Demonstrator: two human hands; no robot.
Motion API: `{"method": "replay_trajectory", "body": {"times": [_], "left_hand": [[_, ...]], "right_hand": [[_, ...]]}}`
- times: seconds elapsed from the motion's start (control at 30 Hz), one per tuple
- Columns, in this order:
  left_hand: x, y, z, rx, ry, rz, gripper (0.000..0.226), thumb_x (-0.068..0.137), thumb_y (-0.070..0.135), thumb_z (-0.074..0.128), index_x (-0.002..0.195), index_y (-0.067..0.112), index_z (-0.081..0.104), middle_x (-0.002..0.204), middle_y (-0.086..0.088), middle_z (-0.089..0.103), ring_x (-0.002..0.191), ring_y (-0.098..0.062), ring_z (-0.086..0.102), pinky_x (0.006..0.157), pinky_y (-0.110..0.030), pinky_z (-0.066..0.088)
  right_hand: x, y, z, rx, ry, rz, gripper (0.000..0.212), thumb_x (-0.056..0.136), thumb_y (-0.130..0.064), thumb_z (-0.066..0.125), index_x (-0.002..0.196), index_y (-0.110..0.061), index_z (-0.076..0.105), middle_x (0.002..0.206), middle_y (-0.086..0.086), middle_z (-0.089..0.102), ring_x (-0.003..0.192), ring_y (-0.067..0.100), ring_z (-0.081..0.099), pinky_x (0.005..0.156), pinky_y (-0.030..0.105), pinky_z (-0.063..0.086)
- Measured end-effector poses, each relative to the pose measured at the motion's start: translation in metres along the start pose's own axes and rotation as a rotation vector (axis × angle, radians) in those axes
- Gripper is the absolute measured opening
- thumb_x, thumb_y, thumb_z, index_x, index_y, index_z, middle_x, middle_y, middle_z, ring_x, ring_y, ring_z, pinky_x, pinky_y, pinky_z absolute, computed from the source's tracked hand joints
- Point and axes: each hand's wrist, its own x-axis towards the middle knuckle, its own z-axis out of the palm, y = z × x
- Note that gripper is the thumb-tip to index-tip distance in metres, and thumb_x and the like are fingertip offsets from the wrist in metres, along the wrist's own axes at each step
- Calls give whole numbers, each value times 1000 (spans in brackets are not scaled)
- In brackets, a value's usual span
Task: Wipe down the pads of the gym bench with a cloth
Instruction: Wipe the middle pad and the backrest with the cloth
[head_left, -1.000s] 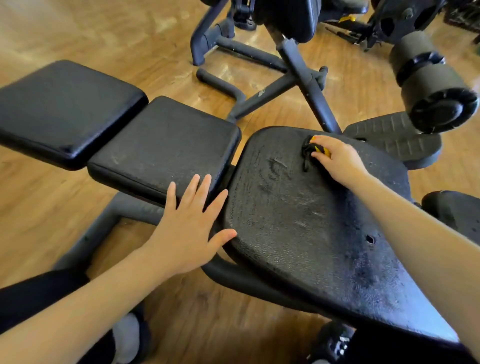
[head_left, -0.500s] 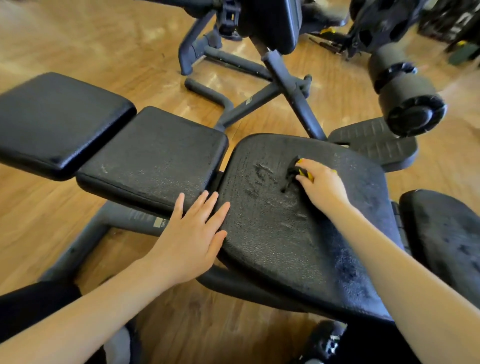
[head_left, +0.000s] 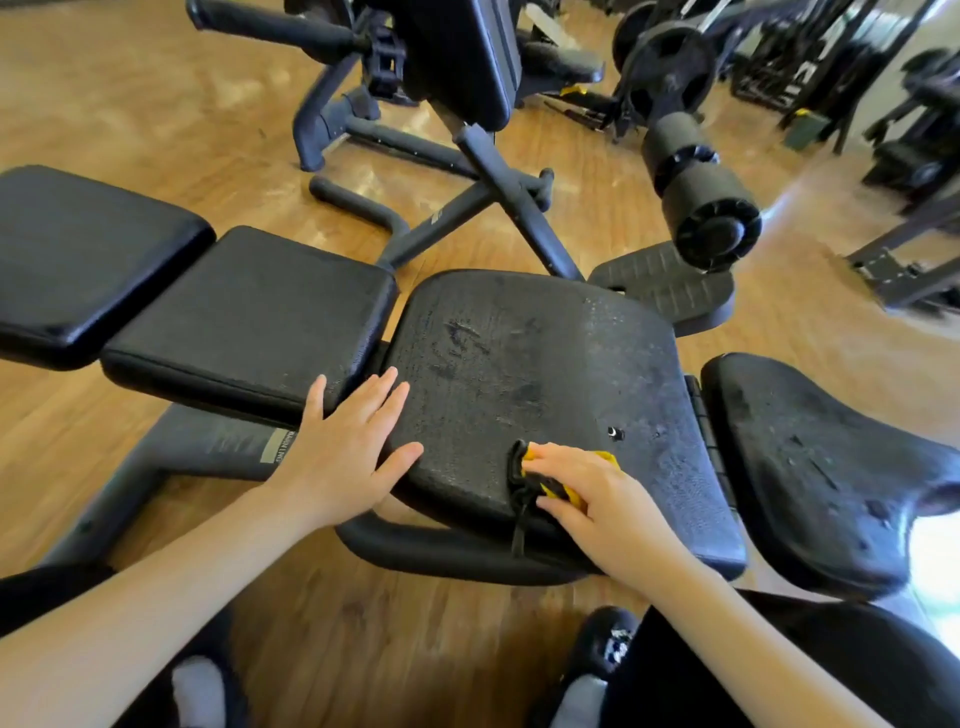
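Observation:
The gym bench has several black pads in a row. The wide worn middle pad (head_left: 519, 364) lies in front of me, with two smoother pads (head_left: 249, 317) (head_left: 78, 249) to its left and a cracked seat pad (head_left: 821, 467) to its right. My right hand (head_left: 597, 499) presses a yellow and black cloth (head_left: 556, 486) onto the near edge of the middle pad, fingers curled over it; a black strip of the cloth hangs over the edge. My left hand (head_left: 343, 452) rests flat, fingers spread, across the gap between the middle pad and its left neighbour.
Behind the bench stands another machine with a dark frame (head_left: 498, 187), a foam roller (head_left: 701, 197) and a ribbed footplate (head_left: 665, 291). More racks stand at the far right. The floor is wood. My legs and shoes show at the bottom.
My right hand has dragged the cloth from the far part of the middle pad toward me, down to its near edge. My left hand stays flat in about the same place.

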Motion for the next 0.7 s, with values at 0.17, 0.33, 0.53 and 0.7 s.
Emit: {"method": "replay_trajectory", "body": {"times": [0.17,0.33,0.53,0.7], "left_hand": [[2,0,-4,16,-60,-18,95,69,67,-8,149,21,12,158,4,5,144,-12,4,112,-51,-9],[2,-1,-2,37,-71,-15,96,67,69,-10,149,23,7,158,5,0,144,-11,0,111,-51,-10],[4,-5,-1,-21,-51,-7,90,73,70,0,149,24,13,157,7,4,144,-9,2,108,-46,-16],[2,-7,3,-28,-48,4,87,80,73,4,148,21,19,157,5,10,136,-2,-2,109,-47,-12]], "right_hand": [[6,10,3,12,-11,-46,36,88,-26,57,124,-32,54,135,-26,41,130,1,37,103,15,25],[36,29,5,35,21,-78,39,86,-23,61,125,-28,55,134,-25,38,129,4,40,107,27,34],[124,57,-11,9,95,-34,38,89,-19,58,126,-18,54,140,-3,47,131,16,42,107,29,30],[196,85,-31,8,185,86,39,91,-20,54,130,-15,51,140,4,48,129,25,43,104,34,34]]}}
